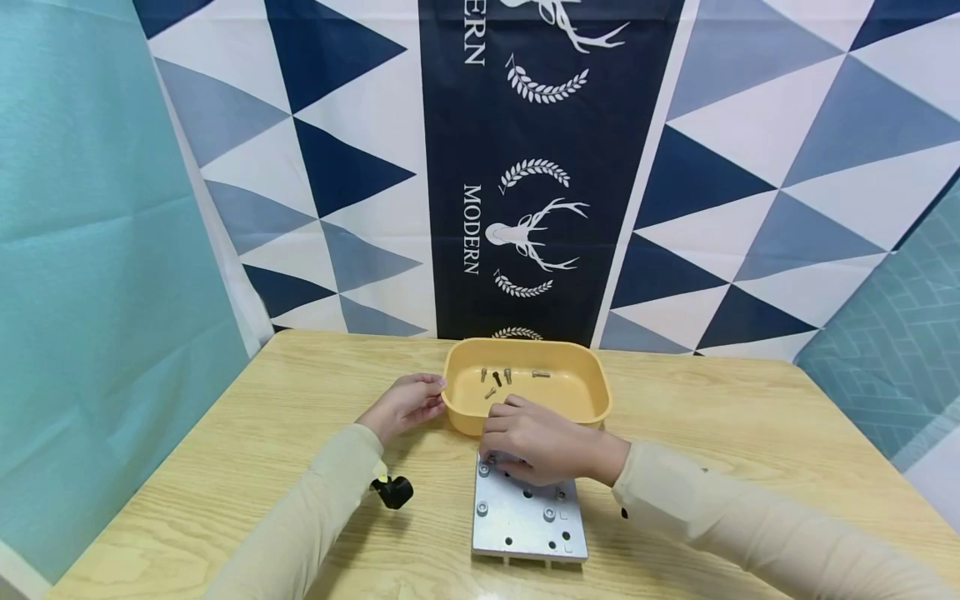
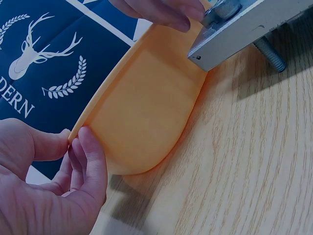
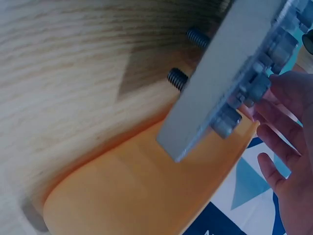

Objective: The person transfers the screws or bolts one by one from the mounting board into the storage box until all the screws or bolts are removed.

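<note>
My left hand pinches the left rim of a yellow plastic bin; in the left wrist view the thumb and fingers close over its edge. Close in front of the bin is a silver metal plate with holes and several socket-head bolts, threaded ends sticking out below. Over the plate's far edge, my right hand has its curled fingers at a bolt near the far left corner. The right thumb's contact is partly hidden. Another bolt stands nearer that corner.
Inside the bin lie several loose bolts, one of them black. The wooden table ends against a patterned curtain. A black wrist camera hangs beside my left sleeve.
</note>
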Tool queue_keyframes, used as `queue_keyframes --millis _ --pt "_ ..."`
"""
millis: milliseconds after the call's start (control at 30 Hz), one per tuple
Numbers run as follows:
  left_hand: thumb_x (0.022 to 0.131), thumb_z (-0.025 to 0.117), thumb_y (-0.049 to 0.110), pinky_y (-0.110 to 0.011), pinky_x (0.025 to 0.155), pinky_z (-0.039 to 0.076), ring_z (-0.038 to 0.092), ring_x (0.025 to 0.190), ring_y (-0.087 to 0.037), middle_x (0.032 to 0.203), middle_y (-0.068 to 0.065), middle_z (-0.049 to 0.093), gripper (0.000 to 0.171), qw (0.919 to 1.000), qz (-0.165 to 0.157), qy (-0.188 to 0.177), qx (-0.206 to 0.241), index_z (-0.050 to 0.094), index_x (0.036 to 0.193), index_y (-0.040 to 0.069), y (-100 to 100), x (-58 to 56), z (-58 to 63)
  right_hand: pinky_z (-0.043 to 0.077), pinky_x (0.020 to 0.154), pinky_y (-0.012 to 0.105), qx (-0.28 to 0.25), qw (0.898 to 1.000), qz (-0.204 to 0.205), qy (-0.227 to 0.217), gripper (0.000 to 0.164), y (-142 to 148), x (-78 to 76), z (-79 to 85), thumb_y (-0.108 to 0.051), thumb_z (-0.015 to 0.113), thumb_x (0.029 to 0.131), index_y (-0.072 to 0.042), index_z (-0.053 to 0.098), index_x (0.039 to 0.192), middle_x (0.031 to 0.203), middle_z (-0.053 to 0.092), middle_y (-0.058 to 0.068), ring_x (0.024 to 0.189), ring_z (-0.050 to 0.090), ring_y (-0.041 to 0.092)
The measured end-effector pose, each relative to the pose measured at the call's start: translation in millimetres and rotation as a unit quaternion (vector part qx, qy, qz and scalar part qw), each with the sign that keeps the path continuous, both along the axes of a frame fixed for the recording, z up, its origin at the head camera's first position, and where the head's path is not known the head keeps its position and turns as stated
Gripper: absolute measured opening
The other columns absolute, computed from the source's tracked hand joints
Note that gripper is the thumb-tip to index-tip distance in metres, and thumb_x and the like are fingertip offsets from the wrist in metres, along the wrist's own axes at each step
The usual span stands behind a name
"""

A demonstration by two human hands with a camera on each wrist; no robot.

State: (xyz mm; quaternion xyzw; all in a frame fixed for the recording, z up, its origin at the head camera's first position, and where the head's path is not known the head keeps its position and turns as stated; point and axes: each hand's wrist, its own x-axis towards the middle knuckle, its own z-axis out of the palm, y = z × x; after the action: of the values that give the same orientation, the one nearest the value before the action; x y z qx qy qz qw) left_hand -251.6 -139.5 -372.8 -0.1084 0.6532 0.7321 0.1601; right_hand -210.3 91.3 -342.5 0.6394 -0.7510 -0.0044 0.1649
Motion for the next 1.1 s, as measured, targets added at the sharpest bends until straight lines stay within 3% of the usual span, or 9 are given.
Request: queue_keyframes --millis 533,1100 --pt "0.099 0.051 0.009 -0.011 0.059 0.051 0.054 0.066 -0.005 0.081 -0.003 0.055 0.031 0.9999 0.012 -0.002 0.0 0.049 0.128 -0.004 0.4 0.6 -0.3 0.044 0.083 0.026 -0.019 1.0 0.002 0.003 0.012 -4.0 1.9 -8.5 -0.016 0.069 0.084 -0.024 0.065 0.092 0.088 0.064 -0.014 0.091 0.053 0.007" --pt "0.1 0.049 0.009 -0.011 0.061 0.052 0.054 0.067 -0.004 0.084 -0.003 0.056 0.034 0.9999 0.011 -0.003 0.0 0.048 0.131 -0.004 -0.8 0.4 -2.4 0.041 0.083 0.027 -0.023 1.0 0.009 0.01 0.012 -5.3 1.6 -6.9 -0.015 0.068 0.082 -0.024 0.064 0.089 0.086 0.063 -0.014 0.089 0.05 0.009"
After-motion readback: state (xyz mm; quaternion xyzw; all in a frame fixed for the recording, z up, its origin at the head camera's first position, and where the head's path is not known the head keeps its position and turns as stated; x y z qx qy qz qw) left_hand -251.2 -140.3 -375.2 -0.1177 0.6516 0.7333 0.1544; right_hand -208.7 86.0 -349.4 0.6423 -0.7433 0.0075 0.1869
